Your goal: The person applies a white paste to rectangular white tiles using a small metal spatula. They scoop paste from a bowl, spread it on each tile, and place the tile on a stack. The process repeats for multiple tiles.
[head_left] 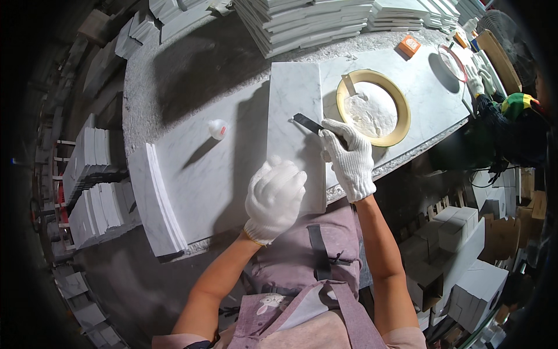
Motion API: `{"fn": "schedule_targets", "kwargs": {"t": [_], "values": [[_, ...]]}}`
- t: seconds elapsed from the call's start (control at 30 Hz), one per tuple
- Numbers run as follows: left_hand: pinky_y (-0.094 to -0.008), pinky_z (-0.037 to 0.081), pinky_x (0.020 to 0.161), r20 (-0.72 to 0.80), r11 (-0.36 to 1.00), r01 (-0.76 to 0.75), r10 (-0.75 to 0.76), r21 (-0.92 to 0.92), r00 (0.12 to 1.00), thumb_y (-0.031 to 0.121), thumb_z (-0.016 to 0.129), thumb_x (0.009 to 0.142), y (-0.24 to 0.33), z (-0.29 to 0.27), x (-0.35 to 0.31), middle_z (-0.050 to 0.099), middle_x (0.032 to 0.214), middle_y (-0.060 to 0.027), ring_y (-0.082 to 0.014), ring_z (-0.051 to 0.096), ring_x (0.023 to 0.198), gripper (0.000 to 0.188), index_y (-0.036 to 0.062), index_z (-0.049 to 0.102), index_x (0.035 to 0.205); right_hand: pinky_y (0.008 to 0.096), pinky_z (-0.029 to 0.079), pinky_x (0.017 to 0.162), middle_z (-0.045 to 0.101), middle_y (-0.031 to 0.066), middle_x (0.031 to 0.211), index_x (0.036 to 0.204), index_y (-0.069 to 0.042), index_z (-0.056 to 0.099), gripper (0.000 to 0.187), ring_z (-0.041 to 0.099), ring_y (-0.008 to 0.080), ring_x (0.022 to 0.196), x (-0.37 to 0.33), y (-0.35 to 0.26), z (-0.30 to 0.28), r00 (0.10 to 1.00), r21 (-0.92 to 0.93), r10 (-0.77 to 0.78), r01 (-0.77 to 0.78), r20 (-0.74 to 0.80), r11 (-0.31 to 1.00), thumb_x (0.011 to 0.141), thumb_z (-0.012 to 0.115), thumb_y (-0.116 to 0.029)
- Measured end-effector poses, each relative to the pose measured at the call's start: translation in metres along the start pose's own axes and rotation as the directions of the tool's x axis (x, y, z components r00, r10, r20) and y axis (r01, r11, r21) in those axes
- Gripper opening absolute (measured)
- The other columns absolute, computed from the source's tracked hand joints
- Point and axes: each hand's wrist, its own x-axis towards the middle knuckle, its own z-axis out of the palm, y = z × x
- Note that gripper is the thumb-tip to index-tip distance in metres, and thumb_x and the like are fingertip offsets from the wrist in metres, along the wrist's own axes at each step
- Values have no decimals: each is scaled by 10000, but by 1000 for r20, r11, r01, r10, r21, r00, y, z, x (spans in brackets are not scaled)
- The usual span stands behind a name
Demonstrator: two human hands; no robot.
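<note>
My right hand [350,160], in a white knitted glove, grips a putty knife with a dark flat blade [308,123]. A dab of white stuff sits at the blade's tip, over a white, grey-veined marble tile [293,93]. My left hand [275,195], gloved too, is closed with curled fingers above the tile's left near part; anything inside it is hidden. Right of the tile, beyond my right hand, a yellow bowl [405,119] holds white paste [372,110]. On the left lies a small white bottle with a red label [217,129].
Tall stacks of tiles [317,23] line the table's far side. More tiles [157,200] lie at the left edge. An orange box [409,46] and a red-rimmed bowl [452,63] are at the far right, near another person's gloved hands [479,80]. White cartons [476,291] stand lower right.
</note>
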Motion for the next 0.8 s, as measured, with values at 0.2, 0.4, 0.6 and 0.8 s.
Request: {"fn": "schedule_targets", "kwargs": {"t": [0.2, 0.4, 0.6, 0.8], "values": [[-489, 517, 1086, -23, 1000, -8, 9, 22, 1000, 16, 790, 791, 0, 1, -1, 708, 1203, -95, -304, 678, 1149, 392, 98, 751, 1173, 258, 546, 623, 760, 63, 930, 1226, -14, 738, 239, 680, 87, 684, 0, 20, 1, 905, -267, -425, 407, -10, 873, 988, 730, -30], [-478, 524, 1076, -36, 1000, -3, 4, 27, 999, 17, 790, 796, 2, 0, 2, 708, 1187, -90, -293, 682, 1140, 395, 107, 750, 1178, 224, 536, 626, 755, 49, 990, 1273, -17, 724, 261, 688, 98, 715, -4, 4, 2, 934, 102, -337, 349, -121, 931, 1016, 706, -52], [-466, 528, 1089, -51, 999, 23, -25, -38, 998, -9, 767, 847, 1, -6, 0, 707, 1177, -102, -294, 682, 1129, 344, 72, 735, 1180, 177, 571, 673, 703, 6, 1122, 1452, -49, 566, 431, 679, 60, 847, -18, 26, -44, 991, 245, -8, -26, 136, 969, 1051, 685, -152], [-450, 507, 1091, -270, 887, 460, -453, -42, 850, 56, 784, 934, -34, -24, -32, 661, 1286, -135, -318, 642, 1192, 377, 24, 636, 1280, 281, 626, 788, 721, 80, 1102, 1239, -88, 688, 236, 723, 198, 975, -66, 55, -56, 914, 701, 252, -405, 317, 587, 1031, 720, -196]]}}
